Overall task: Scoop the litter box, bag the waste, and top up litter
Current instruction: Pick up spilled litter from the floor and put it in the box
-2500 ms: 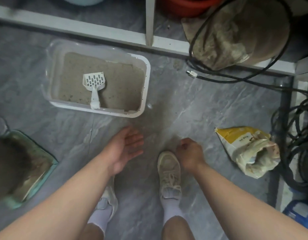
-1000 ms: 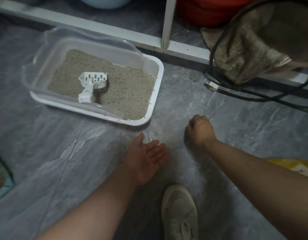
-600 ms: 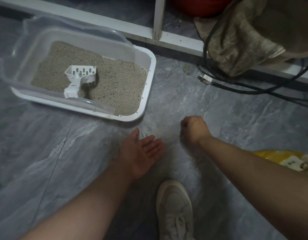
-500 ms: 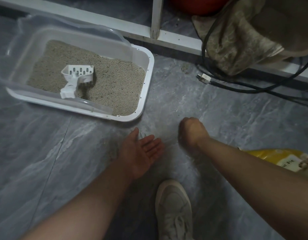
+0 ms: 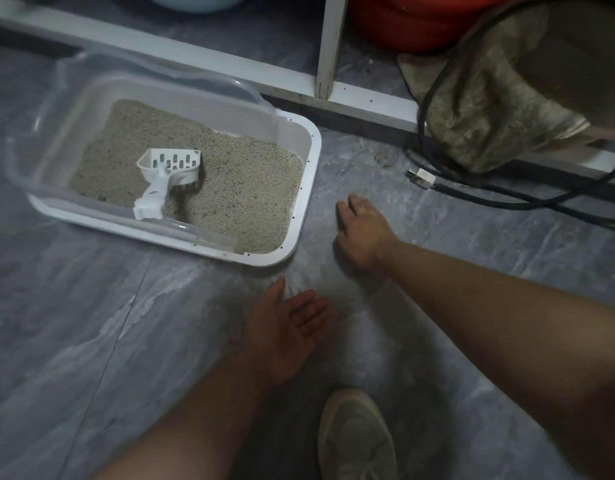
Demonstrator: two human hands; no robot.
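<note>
A white litter box [image 5: 304,188] with a clear raised rim sits on the grey floor at upper left, filled with beige litter [image 5: 243,188]. A white slotted scoop [image 5: 167,174] lies in the litter, handle toward me. My left hand [image 5: 285,327] is cupped palm-up just off the box's near right corner, with nothing visible in it. My right hand [image 5: 363,226] rests palm-down on the floor right of the box, fingers spread and touching the tiles.
A white frame rail [image 5: 333,88] runs along the back. A dirty sack [image 5: 500,98] and black cables with a plug [image 5: 422,176] lie at right. A red tub [image 5: 420,22] stands behind the rail. My shoe [image 5: 354,438] is at the bottom.
My right hand has opened from a fist and moved forward along the floor toward the box's right side. My left hand stays cupped. The yellow litter bag has left the view.
</note>
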